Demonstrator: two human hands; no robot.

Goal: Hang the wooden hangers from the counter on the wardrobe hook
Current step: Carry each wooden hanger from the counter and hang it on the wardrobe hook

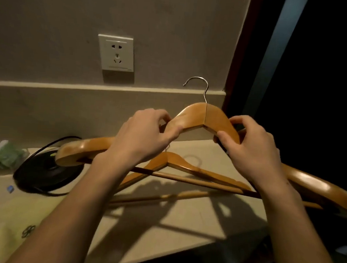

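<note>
Both hands on 1 hanger point(206, 117), held clear of the counter point(183, 229), wire hook point(200, 82) pointing up. Left hand point(143, 137) grips the left shoulder just beside the neck: thumb pressed on the front face, fingers point(161, 114) curled over the top and behind. Right hand point(253, 148) mirrors it on the right shoulder, thumb on the lower front edge, fingers curled over the top. Both pinch wood; neither touches the wire hook.

Handling, my read:
- Solid lacquered wood: stiff, no flex, probably light enough for 1 hand.
- The gloss finish looks slick, so wrap the thick shoulder rather than squeeze the flat faces.
- The arms run well past both hands. The left tip is over the black base point(44, 170); the right tip points toward the dark opening. The ends will likely clip something if I swing fast.
- Best hold for hanging: 1 hand at the neck, right under the wire hook, leaving the hook free.

A 2nd hanger point(186, 166) lies flat on the counter directly below my hands, apart from them. Can't tell whether the lower bar point(164, 197) belongs to it or to a 3rd. The wardrobe hook is not in view.
</note>
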